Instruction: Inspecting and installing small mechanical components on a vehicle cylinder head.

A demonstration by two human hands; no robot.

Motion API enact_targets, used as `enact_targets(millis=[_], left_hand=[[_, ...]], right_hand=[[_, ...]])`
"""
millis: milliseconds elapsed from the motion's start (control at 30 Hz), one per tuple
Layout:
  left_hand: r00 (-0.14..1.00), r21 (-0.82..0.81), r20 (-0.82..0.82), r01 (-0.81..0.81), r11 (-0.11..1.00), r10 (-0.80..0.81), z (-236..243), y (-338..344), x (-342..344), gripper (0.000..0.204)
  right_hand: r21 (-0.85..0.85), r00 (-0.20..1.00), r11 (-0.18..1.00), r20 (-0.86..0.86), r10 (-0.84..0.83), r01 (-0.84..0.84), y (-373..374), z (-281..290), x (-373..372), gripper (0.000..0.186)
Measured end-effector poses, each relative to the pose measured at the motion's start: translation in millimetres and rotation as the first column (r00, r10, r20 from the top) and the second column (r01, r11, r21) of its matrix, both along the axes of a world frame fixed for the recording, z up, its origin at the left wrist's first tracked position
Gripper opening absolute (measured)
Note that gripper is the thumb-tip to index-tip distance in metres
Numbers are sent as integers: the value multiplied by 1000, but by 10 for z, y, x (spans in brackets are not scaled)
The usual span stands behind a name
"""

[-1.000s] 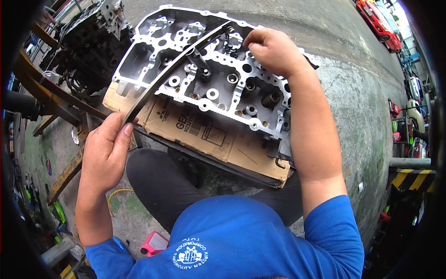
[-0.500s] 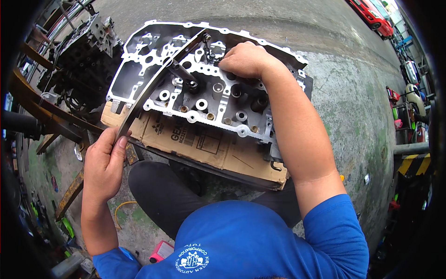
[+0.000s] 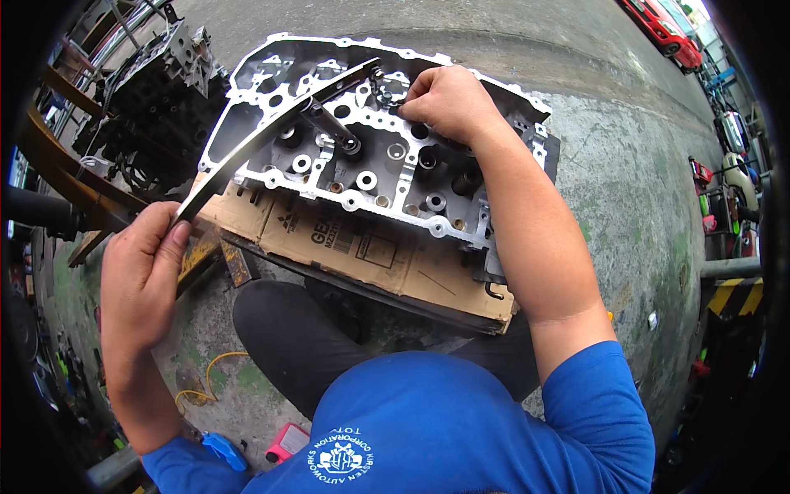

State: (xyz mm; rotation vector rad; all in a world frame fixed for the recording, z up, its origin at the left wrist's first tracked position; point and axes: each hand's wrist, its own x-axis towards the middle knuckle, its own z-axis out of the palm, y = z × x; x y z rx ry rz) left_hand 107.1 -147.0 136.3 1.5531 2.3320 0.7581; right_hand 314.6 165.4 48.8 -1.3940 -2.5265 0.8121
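Observation:
In front of me lies a silver aluminium cylinder head [image 3: 374,165], its bores and bolt holes facing up. My left hand [image 3: 141,276] is closed around the near end of a long flat metal lever bar [image 3: 247,152], thumb on top. The bar slants across the head, its far tip by a bolt near the far edge. From the bar, a dark cylindrical fitting [image 3: 329,128] reaches down into the head. My right hand [image 3: 448,103] is pinched over the head's far middle, beside the bar's tip. Whatever its fingertips hold is hidden.
A flattened cardboard box [image 3: 428,276] lies under the cylinder head. At the left stand a dark engine block [image 3: 152,99] and a curved yellow-brown metal frame [image 3: 62,165]. Near my torso are a pink bottle [image 3: 286,440] and a blue one [image 3: 224,450]. A red car [image 3: 662,29] is far right.
My left hand has moved outward to the left, and the lever bar has swung with it to a flatter slant. The right hand stays at the same part of the cylinder head.

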Motion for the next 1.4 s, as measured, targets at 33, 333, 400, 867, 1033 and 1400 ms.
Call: enact_targets(millis=[33, 333, 400, 867, 1033, 1400], left_hand=[[1000, -62, 4, -1, 998, 1, 166, 24, -44, 13], [898, -148, -344, 238, 960, -275, 880, 455, -753, 14], [860, -130, -409, 278, 952, -307, 855, 625, -987, 11], [820, -115, -533, 176, 978, -211, 302, 567, -353, 13], [846, 4, -522, 129, 992, -108, -129, 358, -117, 19], [916, 170, -385, -46, 984, 109, -1070, 107, -462, 19]], right_hand=[[24, 999, 1000, -40, 17, -16, -16, 7, 9, 26], [277, 984, 957, -126, 123, -84, -139, 12, -11, 22], [351, 971, 932, -179, 159, -88, -118, -18, 31, 22], [355, 954, 887, 151, 257, -295, -161, 144, -30, 26], [178, 962, 947, 102, 252, -267, -156, 182, 20, 25], [-146, 939, 957, 205, 277, -251, 236, 280, 27, 35]])
